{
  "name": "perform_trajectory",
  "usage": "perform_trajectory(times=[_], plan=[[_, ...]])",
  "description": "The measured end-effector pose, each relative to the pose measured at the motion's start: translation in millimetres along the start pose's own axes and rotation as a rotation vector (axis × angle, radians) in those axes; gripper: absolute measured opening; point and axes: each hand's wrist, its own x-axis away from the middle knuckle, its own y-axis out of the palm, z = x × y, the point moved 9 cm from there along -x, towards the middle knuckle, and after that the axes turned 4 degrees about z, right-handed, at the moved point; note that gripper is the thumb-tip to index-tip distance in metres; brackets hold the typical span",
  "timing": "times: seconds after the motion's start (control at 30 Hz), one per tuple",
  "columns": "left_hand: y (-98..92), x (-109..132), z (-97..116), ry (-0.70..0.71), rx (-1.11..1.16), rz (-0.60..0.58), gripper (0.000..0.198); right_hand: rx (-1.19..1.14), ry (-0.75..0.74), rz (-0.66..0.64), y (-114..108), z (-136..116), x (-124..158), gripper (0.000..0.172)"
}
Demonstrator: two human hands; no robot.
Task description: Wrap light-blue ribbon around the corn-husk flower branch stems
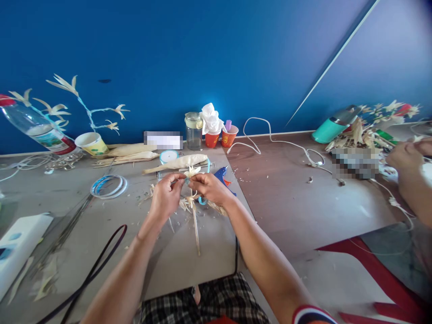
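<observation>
A small pale flower (192, 172), seemingly made of dried husk, is pinched at its base between my two hands over the table. My left hand (168, 193) is closed on it from the left, fingertips on a bit of light blue tape at the base. From the right, my right hand (209, 188) is closed on the same spot. Just below hang more pale petals, and a thin straw-coloured stalk (195, 227) points toward me. Husk scraps lie under my hands. Close to my right hand rests a blue glue gun (221, 174).
Blue tape rings (109, 186) lie to the left. Along the wall stand a paper cup (90, 143) with husk flowers, a glass jar (193, 132) and red cups (212, 138). A white cable (286, 140) crosses the right table, where another person's hands (407, 157) are.
</observation>
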Motion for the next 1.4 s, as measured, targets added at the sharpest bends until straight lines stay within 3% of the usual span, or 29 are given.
perform_trajectory(times=[0.2, 0.4, 0.6, 0.7, 0.83, 0.9, 1.0, 1.17, 1.3, 1.4], plan=[[4.4, -3.5, -7.4, -0.020, -0.025, -0.051, 0.023, -0.010, -0.009, -0.005, 1.9, 0.9, 1.5, 0.022], [-6.5, -3.0, -5.2, -0.021, -0.087, 0.051, 0.022, 0.036, 0.050, -0.041, 6.1, 12.3, -1.7, 0.009], [-11.1, -1.5, 5.6, 0.158, -0.234, 0.135, 0.021, 0.081, 0.036, -0.063, 7.2, 7.3, 0.9, 0.001], [-15.3, -2.0, 7.1, 0.225, -0.313, 0.189, 0.022, 0.029, 0.101, -0.086, 9.1, 7.9, 4.8, 0.007], [-22.4, -3.1, 7.1, 0.289, -0.398, 0.257, 0.020, -0.082, 0.102, -0.091, 9.2, 7.6, 5.0, 0.031], [-23.2, -2.8, 7.2, 0.323, -0.433, 0.268, 0.020, -0.033, 0.058, -0.055, 5.3, 6.2, 3.1, 0.029], [-19.9, -1.2, 7.2, 0.369, -0.499, 0.252, 0.021, 0.162, -0.010, 0.018, -0.4, 0.6, 2.7, 0.014], [-10.4, 0.0, 7.4, 0.408, -0.666, 0.178, 0.024, 0.347, -0.109, 0.002, 2.5, -18.8, 11.3, 0.024], [-1.6, -2.5, 3.8, 0.391, -0.812, 0.060, 0.025, 0.318, -0.142, -0.071, -0.5, -24.0, 14.9, 0.020], [6.5, -3.5, 0.5, 0.396, -0.838, -0.063, 0.026, 0.160, -0.159, -0.034, -12.5, -22.2, 10.5, 0.014]])
